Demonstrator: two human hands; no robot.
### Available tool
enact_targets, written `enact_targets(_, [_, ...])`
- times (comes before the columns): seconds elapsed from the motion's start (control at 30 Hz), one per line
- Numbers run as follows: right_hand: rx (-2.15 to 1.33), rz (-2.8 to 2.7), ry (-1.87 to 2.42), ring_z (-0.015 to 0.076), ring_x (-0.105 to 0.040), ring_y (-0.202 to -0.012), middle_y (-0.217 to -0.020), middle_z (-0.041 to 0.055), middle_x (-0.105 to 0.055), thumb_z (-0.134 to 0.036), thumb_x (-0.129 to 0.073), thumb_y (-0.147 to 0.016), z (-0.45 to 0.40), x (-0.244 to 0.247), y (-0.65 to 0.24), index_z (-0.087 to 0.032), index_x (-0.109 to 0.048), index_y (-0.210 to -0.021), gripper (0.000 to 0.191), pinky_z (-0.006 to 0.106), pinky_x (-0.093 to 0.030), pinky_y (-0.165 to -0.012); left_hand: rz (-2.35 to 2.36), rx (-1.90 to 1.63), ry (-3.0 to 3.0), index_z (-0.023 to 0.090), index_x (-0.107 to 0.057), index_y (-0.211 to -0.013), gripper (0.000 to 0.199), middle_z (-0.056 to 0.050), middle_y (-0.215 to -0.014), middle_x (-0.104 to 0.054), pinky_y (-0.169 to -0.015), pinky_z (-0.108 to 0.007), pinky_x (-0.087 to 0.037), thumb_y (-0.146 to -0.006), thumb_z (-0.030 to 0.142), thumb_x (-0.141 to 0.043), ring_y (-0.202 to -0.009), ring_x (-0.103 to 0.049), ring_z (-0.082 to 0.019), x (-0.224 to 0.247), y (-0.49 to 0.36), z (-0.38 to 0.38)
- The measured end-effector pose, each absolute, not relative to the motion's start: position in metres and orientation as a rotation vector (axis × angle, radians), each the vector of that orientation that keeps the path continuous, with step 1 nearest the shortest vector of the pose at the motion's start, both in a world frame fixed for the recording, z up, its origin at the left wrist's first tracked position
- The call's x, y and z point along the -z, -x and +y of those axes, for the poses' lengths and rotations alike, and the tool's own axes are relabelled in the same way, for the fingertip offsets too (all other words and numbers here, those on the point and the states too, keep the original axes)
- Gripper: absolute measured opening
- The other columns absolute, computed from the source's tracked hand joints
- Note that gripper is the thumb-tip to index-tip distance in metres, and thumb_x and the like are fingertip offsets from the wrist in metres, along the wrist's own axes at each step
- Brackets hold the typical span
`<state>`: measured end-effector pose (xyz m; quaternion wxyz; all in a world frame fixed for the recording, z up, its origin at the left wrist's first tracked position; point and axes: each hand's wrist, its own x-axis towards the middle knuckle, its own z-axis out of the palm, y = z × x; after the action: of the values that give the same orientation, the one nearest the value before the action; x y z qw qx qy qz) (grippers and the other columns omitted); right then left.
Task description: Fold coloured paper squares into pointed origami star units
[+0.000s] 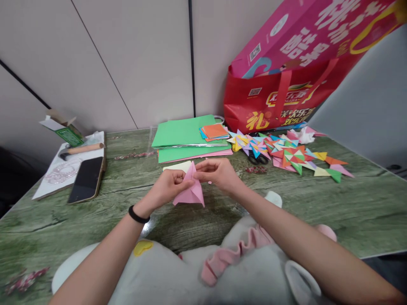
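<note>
A piece of pink origami paper [190, 195], folded to a point at the top, is held up above the table between both hands. My left hand [170, 185] pinches its left side, thumb lying across the front. On the upper right edge, the fingertips and thumb of my right hand [218, 173] are closed. Just behind the hands lies a pale yellow sheet [178, 166], partly covered by them. Farther back is a stack of green paper [187, 127] with small coloured squares [215, 131] on top.
Folded paper stars [292, 154] and black-handled scissors [258, 159] lie to the right, before a red gift bag [254, 101]. At left are a phone [86, 180], a hammer [83, 148] and a green box [70, 134]. A grey plush [190, 271] fills the near edge.
</note>
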<state>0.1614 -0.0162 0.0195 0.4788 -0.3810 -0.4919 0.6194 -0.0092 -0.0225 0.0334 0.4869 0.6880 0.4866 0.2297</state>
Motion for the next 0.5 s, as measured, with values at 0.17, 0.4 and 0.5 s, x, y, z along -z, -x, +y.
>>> enact_targets(0.17, [-1.586, -1.085, 0.974, 0.0101, -0.059, -0.052, -0.057, -0.0009, -0.064, -0.025, -0.079, -0.043, -0.0164, -0.0216, -0.1612, -0.014, -0.064, -0.066, 0.03, 0.026, -0.052, -0.055, 1.168, -0.569, -1.64, 0.013, -0.05, -0.063, 0.029, 0.005, -0.049, -0.041, -0.039, -0.017, -0.015, -0.07, 0.039, -0.06, -0.041, -0.028, -0.004, -0.0341, 0.0092, -0.0228])
enact_targets(0.4, [-1.604, -1.07, 0.971, 0.0095, -0.058, -0.052, -0.057, -0.0012, -0.064, -0.023, -0.079, -0.044, -0.0154, -0.0216, -0.161, -0.013, -0.062, -0.067, 0.03, 0.025, -0.051, -0.053, 1.117, -0.567, -1.603, 0.012, -0.056, -0.089, 0.033, 0.003, -0.055, -0.052, -0.04, -0.016, -0.02, -0.071, 0.04, -0.059, -0.042, -0.036, -0.005, -0.0356, 0.0092, -0.0242])
enact_targets(0.5, [-1.597, -1.089, 0.985, 0.008, -0.057, -0.05, -0.057, -0.0017, -0.063, -0.023, -0.078, -0.046, -0.0151, -0.0217, -0.1615, -0.013, -0.062, -0.067, 0.029, 0.023, -0.05, -0.052, 1.109, -0.557, -1.641, 0.011, -0.059, -0.078, 0.031, 0.003, -0.053, -0.05, -0.04, -0.017, -0.02, -0.072, 0.041, -0.059, -0.042, -0.035, -0.005, -0.035, 0.0099, -0.0246])
